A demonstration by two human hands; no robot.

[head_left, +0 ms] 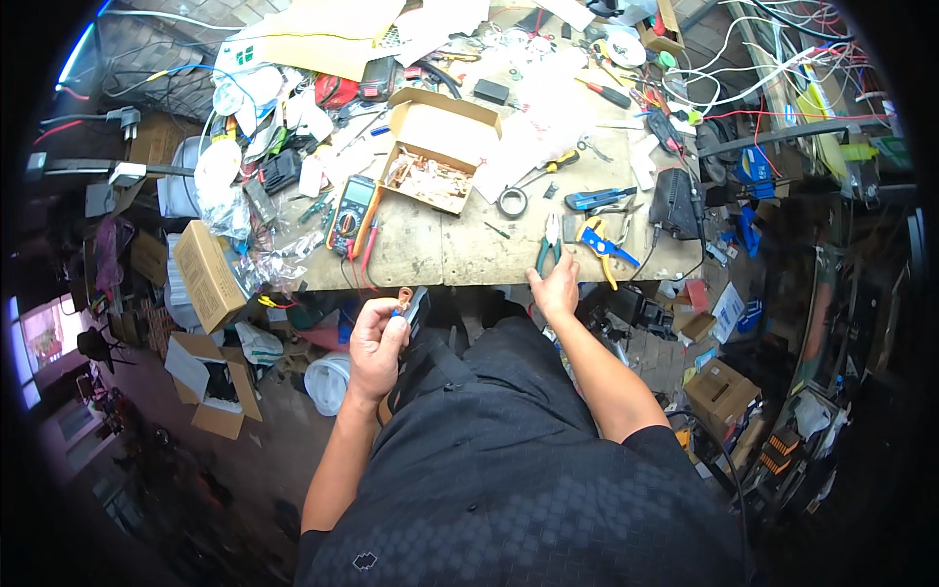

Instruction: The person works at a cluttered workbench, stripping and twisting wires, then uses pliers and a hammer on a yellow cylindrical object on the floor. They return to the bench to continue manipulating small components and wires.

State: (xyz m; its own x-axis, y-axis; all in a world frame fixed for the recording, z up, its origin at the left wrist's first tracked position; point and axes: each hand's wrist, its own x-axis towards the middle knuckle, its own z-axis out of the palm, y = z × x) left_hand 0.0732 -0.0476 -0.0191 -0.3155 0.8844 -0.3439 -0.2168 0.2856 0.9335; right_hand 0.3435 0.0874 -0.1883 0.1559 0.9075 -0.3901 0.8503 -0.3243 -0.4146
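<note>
Copper lug (pixel 405 293) pinched between left hand's (pixel 380 344) thumb and fingers, off the bench's (pixel 469 264) near edge: that part's done. Right hand (pixel 556 290) at green-handled pliers (pixel 554 233), can't tell if gripping. Pliers not lifted yet. More copper pieces (pixel 427 179) left in open box (pixel 445 127), farther back.

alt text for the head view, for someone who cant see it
A person's left hand pinches a small copper-coloured piece; the right hand is at green-handled pliers on a cluttered workbench, near an open cardboard box.
</note>
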